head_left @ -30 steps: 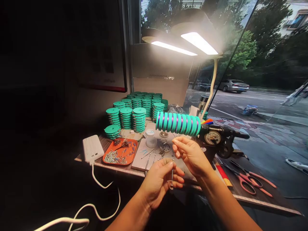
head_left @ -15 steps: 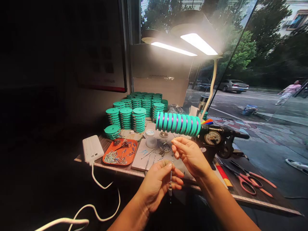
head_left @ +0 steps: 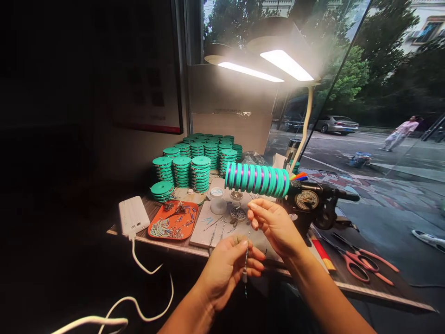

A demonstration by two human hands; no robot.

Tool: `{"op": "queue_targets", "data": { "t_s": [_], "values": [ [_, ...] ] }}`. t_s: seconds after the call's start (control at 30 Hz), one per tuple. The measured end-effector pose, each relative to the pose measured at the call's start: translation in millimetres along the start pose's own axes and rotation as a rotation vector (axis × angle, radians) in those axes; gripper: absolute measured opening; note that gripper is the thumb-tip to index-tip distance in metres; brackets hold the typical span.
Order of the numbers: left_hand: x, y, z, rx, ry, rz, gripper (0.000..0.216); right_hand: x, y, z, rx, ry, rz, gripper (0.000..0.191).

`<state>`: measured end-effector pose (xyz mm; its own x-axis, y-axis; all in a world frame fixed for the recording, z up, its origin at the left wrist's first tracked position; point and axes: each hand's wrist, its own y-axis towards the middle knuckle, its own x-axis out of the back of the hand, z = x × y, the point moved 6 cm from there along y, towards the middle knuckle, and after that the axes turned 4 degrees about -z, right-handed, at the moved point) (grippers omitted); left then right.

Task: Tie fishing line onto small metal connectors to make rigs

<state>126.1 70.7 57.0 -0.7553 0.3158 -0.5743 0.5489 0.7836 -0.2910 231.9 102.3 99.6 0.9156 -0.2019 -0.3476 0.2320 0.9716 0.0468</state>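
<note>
A thin fishing line strung with small pieces [head_left: 246, 260] hangs between my hands, with a small pale cylinder near its lower end. My left hand [head_left: 227, 264] pinches it between thumb and forefinger, the other fingers loosely curled. Higher up and to the right, my right hand [head_left: 273, 225] grips the upper part of the line at its fingertips; the exact hold is too small to make out. Just above it, a row of teal foam spools [head_left: 257, 179] sits on the shaft of a black winding machine with a dial [head_left: 306, 200].
Stacks of teal spools [head_left: 200, 174] stand at the back left. An orange tray [head_left: 189, 228] holds small tackle parts, beside a white power bank [head_left: 134, 215]. Round dishes [head_left: 238, 214] sit on a pale board. Scissors [head_left: 359, 266] lie right, under a lamp [head_left: 306, 125].
The lower end of the line has swung slightly to the left. Both hands stay nearly in place. Outside, a walking person has moved left.
</note>
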Motion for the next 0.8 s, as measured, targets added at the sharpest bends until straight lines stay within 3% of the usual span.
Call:
{"op": "queue_targets", "data": {
  "t_s": [0.3, 0.47, 0.8],
  "values": [
    [-15, 20, -31, -0.133, 0.159, 0.005, 0.019, 8, -1, 1, 0.029, -0.109, 0.047, 0.02],
    [-15, 29, -28, -0.147, 0.114, -0.033, 0.016, 4, -4, -4, -0.012, -0.11, 0.092, 0.022],
    [-11, 17, -23, -0.152, -0.018, -0.002, 0.017, -3, -10, -10, -0.081, -0.113, 0.18, 0.026]
  ]
}}
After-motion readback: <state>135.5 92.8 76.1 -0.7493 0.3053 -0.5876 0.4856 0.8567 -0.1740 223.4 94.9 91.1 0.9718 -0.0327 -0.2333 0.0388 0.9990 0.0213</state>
